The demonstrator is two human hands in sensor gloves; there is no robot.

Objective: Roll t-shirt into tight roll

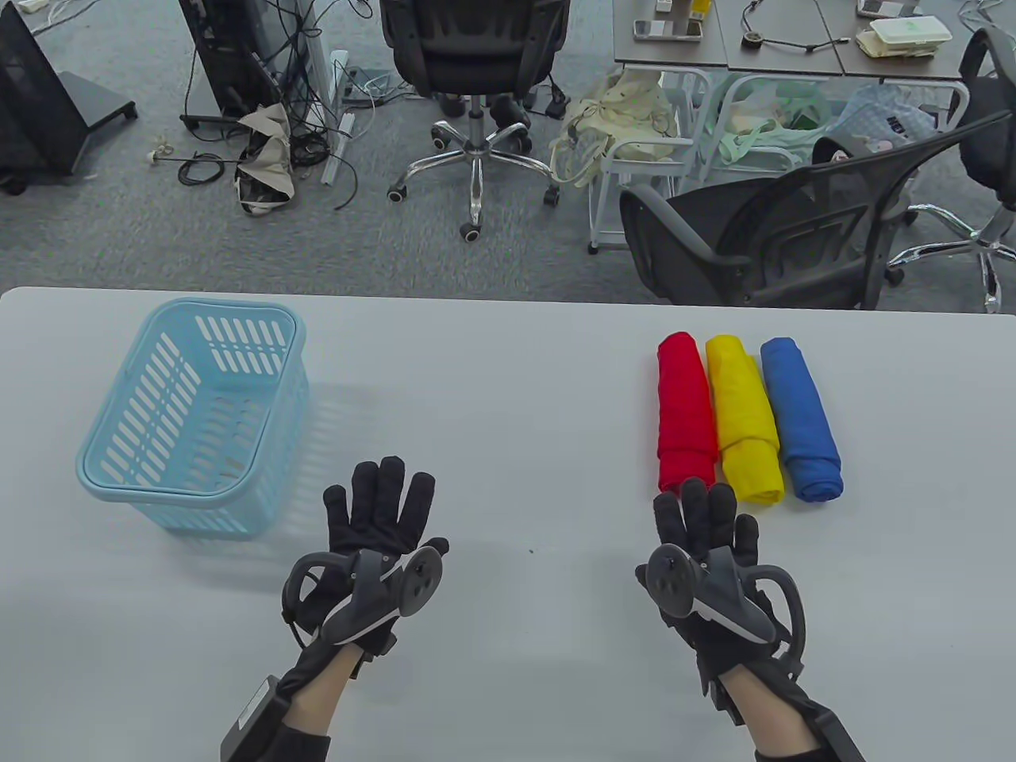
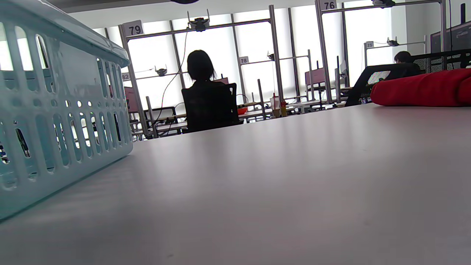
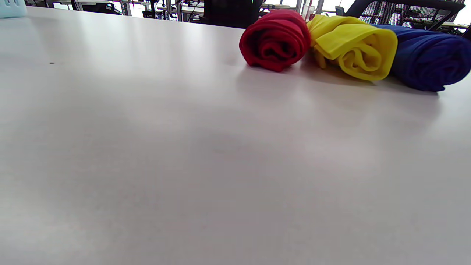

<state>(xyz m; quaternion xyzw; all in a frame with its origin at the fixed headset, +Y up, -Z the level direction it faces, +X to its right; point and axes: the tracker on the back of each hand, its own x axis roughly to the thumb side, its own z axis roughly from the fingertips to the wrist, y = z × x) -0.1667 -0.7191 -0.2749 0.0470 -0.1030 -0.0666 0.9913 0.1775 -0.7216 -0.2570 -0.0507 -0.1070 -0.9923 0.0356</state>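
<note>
From above, the left hand and right hand are laid flat, fingers straight, nothing held; three rolls are lined up, the red roll nearest. Beside the basket, little else is shown. Low down, the yellow roll looks loose and may be bumped open.

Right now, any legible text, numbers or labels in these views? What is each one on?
"79": placard on a frame post, left wrist view.
"76": placard on a frame post, top edge.
"78": small placard on a farther post.
"75": small placard, barely legible.
"82": small placard behind the basket, uncertain.
T-shirt rolls, basket, gloves, table: no readable text.
</note>
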